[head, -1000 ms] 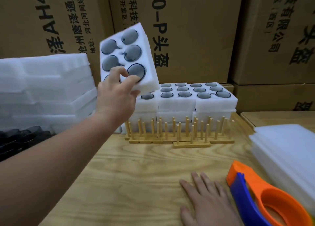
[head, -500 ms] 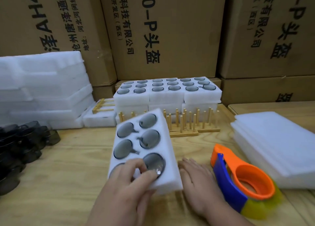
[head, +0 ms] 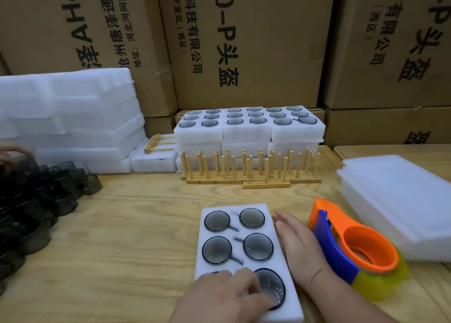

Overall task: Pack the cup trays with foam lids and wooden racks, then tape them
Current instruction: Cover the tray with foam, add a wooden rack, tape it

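A white foam cup tray (head: pixel 234 208) with grey glass cups in its holes lies flat on the wooden table, close in front of me. My left hand (head: pixel 227 296) grips its near end, fingers curled over the nearest cup holes. Straight-fingered, my right hand (head: pixel 297 249) rests on the table against the tray's right side. Several wooden peg racks (head: pixel 244 174) stand in a row behind. Flat foam lids (head: pixel 390 200) are stacked at the right. An orange and blue tape dispenser (head: pixel 353 249) lies just right of my right hand.
Filled cup trays (head: pixel 249 135) are stacked behind the racks, in front of a wall of cardboard boxes (head: pixel 244 42). Empty foam trays (head: pixel 73 117) pile up at the back left. Dark cups (head: pixel 36 200) crowd the left edge, with another person's hand (head: pixel 12 152) above them.
My left hand carried the cup tray down from the back stack and laid it flat on the table. My right hand moved against the tray's right side.
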Demonstrator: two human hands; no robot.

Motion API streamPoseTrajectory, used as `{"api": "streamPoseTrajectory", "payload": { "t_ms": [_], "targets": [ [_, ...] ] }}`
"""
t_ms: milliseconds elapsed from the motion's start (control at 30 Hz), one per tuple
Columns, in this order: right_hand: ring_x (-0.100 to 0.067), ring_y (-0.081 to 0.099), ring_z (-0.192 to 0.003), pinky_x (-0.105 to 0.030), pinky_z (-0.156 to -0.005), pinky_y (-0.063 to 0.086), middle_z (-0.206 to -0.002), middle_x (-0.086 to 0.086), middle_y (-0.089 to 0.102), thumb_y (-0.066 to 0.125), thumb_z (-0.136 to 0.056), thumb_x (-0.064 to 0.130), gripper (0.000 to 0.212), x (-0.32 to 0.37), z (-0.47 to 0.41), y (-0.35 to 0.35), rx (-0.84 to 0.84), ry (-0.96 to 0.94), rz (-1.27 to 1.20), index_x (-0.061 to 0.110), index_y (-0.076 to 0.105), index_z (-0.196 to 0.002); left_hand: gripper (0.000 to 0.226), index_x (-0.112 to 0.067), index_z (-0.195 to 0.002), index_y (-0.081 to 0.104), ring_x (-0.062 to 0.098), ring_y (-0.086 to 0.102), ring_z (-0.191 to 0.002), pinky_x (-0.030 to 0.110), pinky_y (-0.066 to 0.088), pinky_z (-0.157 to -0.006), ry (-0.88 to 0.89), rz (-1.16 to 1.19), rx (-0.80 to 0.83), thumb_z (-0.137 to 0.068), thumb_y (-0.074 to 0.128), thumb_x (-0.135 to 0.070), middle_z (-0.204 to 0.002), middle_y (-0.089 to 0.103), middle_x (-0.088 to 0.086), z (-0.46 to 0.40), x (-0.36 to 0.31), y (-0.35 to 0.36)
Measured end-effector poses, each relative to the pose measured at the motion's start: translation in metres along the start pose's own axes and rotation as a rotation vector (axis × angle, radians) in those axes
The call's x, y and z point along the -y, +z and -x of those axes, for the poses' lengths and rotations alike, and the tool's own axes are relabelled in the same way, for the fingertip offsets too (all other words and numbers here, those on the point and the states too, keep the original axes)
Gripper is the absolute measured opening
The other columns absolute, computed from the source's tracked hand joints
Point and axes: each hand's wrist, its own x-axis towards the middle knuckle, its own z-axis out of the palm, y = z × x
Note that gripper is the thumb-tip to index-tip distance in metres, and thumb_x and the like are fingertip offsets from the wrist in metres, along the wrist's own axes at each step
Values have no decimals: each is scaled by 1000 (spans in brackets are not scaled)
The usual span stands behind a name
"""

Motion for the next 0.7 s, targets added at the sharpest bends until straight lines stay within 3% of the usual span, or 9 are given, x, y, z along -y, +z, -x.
{"api": "streamPoseTrajectory", "payload": {
  "t_ms": [67,167,233,300,400,533,600,700],
  "targets": [
    [-9,56,-128,-42,-116,40,-136,7,63,59,-101,18,36,0,-1,0,22,12,27,23,62,-136,44,-54,-104,71,-3,64,-85,15,51,-73,-45,175,-46,-72,43,-66,-99,67,-29,-2,10,-2],
    [-12,61,-123,-46,-110,46,-130,8,69,59,-93,23,37,3,0,0,69,-5,85,24,66,-130,21,-39,-97,74,-4,63,-97,16,47,-85,-229,482,-350,-87,62,-52,-102,66,-24,-1,33,7],
    [-12,65,-117,-47,-104,50,-122,12,73,56,-82,32,48,5,0,1,90,-19,111,27,68,-128,13,-42,-105,71,-3,59,-110,14,43,-91,-468,725,-511,-95,65,-35,-112,62,-26,-3,52,19],
    [-11,66,-116,-46,-103,51,-119,15,73,54,-78,34,51,4,-1,1,96,-25,105,29,68,-127,34,-50,-127,61,-3,53,-123,20,42,-100,-709,1051,-429,-99,63,-29,-127,57,-27,-10,66,30],
    [-14,65,-117,-48,-103,51,-120,13,73,53,-76,31,53,1,-4,0,102,-19,76,29,68,-127,56,-56,-144,45,-1,53,-130,35,41,-114,-755,1344,-240,-96,64,-32,-140,56,-28,-16,74,47],
    [-16,69,-110,-52,-97,55,-116,10,75,55,-75,27,53,2,-4,0,97,2,5,31,67,-127,71,-71,-134,44,6,59,-127,43,46,-110,-782,1397,-201,-69,61,-46,-135,61,-30,-21,83,69],
    [-18,67,-116,-52,-101,53,-122,5,73,58,-76,23,60,3,-4,0,96,7,-80,27,62,-135,69,-70,-133,47,13,63,-124,49,48,-107,-792,1421,-212,-73,61,-39,-133,64,-24,-26,90,77],
    [-16,63,-122,-43,-104,51,-131,2,68,64,-85,12,59,3,-6,-3,90,17,-158,20,55,-143,70,-59,-136,53,22,64,-124,56,47,-106,-754,1457,-253,-79,56,-19,-134,66,-14,-33,97,86]
  ]
}}
